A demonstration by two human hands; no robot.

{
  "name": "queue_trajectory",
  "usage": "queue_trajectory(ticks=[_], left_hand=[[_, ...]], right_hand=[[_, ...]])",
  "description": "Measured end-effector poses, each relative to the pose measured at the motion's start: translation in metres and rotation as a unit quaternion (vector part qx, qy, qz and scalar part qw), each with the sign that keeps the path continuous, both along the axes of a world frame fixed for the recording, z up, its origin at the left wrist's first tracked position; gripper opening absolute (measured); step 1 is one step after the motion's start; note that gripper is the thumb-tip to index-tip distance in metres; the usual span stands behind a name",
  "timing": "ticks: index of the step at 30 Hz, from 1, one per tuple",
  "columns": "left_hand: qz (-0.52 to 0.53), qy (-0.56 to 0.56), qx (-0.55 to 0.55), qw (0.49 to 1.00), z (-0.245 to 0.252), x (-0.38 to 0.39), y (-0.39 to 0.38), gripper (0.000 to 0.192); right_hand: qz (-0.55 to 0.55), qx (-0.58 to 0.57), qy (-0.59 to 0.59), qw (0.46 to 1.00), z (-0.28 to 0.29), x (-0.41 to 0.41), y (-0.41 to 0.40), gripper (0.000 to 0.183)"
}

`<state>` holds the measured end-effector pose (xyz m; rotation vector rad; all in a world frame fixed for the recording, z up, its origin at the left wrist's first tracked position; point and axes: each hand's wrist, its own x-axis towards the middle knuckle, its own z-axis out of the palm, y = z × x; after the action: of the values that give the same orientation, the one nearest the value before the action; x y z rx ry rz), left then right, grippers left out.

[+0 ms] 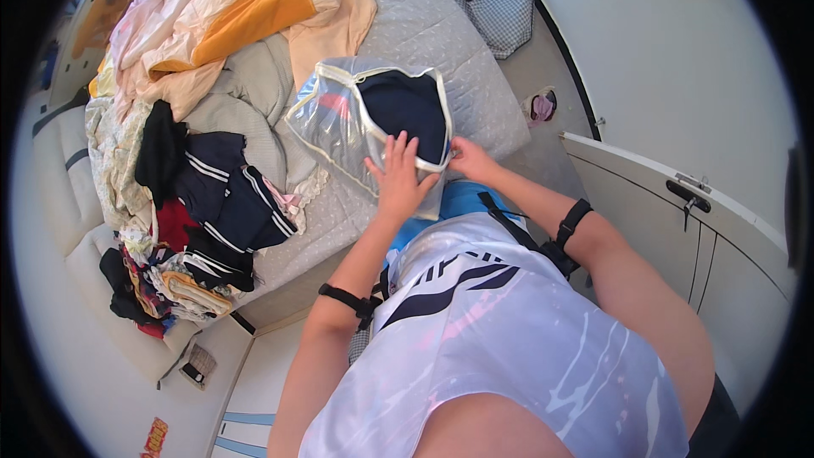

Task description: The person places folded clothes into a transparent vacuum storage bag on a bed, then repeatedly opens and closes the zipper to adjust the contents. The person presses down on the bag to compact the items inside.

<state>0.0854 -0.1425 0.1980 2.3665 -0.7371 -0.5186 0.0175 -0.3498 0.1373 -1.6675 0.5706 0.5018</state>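
Observation:
A clear plastic storage bag (346, 130) with cream-coloured edging stands at the bed's edge, right in front of my body. Its zipped lid is partly undone, and dark navy fabric (404, 111) shows through the gap. Something red and blue inside is blurred by the plastic. My left hand (402, 181) lies on the near side of the bag, fingers spread over the edging and the navy fabric. At the bag's right corner, my right hand (467, 158) pinches the edging; a zipper pull there is too small to make out.
Dark clothes with white stripes (222, 197) and a mixed clothing pile (172, 280) lie left on the mattress (439, 32). A peach-and-orange quilt (261, 19) is heaped behind. A checked bag (496, 6) and a shoe (542, 106) are on the floor; a white door (687, 203) stands right.

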Motion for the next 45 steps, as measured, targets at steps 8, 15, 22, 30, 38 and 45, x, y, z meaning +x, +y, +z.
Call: queue_trajectory(ticks=[8, 15, 22, 30, 38, 45], left_hand=[[-0.019, -0.010, 0.043, 0.999, -0.027, -0.042, 0.155, 0.059], [0.537, 0.028, -0.070, 0.840, -0.087, -0.147, 0.224, 0.077], [0.737, 0.215, -0.454, 0.452, -0.153, -0.204, 0.235, 0.069], [0.709, 0.237, -0.562, 0.353, -0.163, -0.206, 0.225, 0.066], [0.781, 0.235, -0.270, 0.511, -0.097, -0.217, 0.195, 0.064], [0.637, 0.382, -0.528, 0.411, -0.127, -0.209, 0.240, 0.035]], right_hand=[[0.502, -0.144, -0.038, 0.852, 0.050, 0.032, 0.082, 0.033], [0.701, -0.132, -0.155, 0.684, 0.029, 0.041, 0.242, 0.035], [0.822, -0.145, -0.224, 0.503, 0.012, -0.002, 0.365, 0.022], [0.604, -0.265, -0.476, 0.582, 0.035, 0.033, 0.376, 0.055], [0.571, -0.272, -0.478, 0.609, 0.057, 0.067, 0.315, 0.058], [0.578, -0.356, -0.403, 0.614, 0.023, 0.041, 0.349, 0.066]])
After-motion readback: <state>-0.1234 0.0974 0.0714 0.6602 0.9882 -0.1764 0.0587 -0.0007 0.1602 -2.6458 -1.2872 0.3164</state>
